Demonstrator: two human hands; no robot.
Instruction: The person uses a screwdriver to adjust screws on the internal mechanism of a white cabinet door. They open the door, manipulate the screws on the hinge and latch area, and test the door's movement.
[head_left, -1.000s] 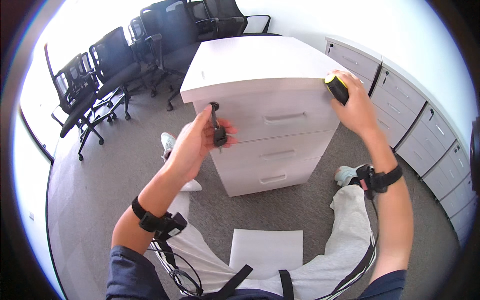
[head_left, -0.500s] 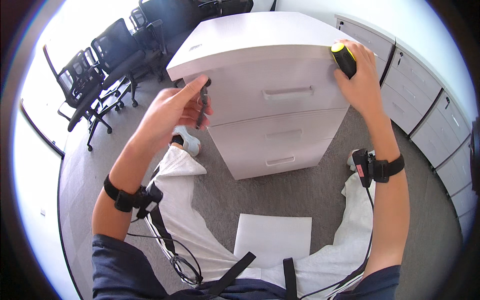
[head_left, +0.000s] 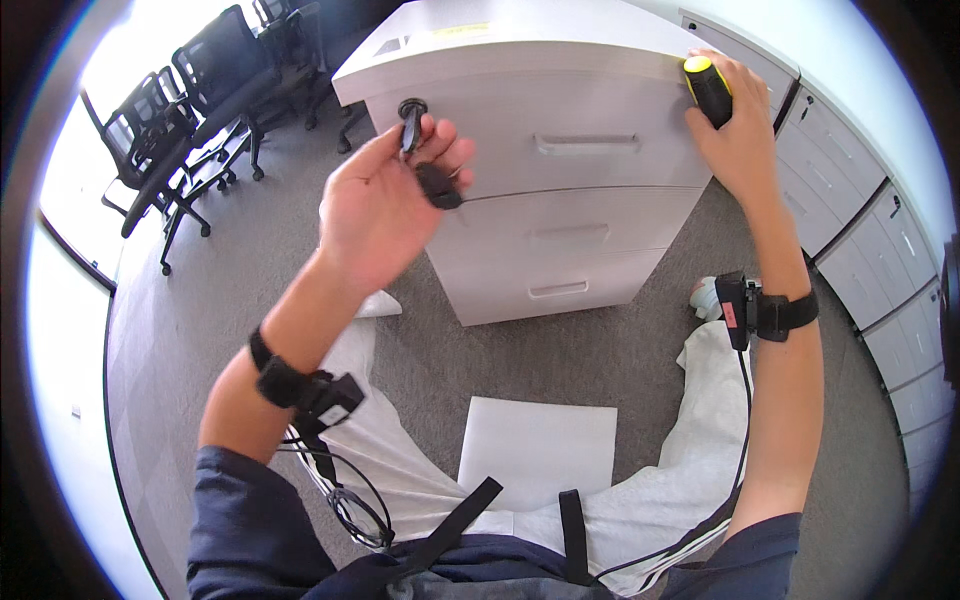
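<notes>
A pale three-drawer cabinet (head_left: 525, 120) stands in front of me. My left hand (head_left: 385, 200), palm turned upward, pinches a black key (head_left: 411, 136) in the lock (head_left: 411, 106) at the top drawer's upper left, with a second black key or fob (head_left: 437, 186) hanging against its curled fingers. My right hand (head_left: 739, 140) is wrapped round a black screwdriver handle with a yellow end (head_left: 709, 90), at the cabinet's top right corner. The rest of that tool is hidden.
Black mesh office chairs (head_left: 224, 72) stand at the back left. A row of similar drawer cabinets (head_left: 835, 160) lines the right wall. A white mat (head_left: 535, 445) lies on the grey carpet (head_left: 530, 360) between my legs.
My left hand has rolled from side-on to palm up at the lock, and the hanging piece has swung rightward. The cabinet and my right hand appear higher in the view.
</notes>
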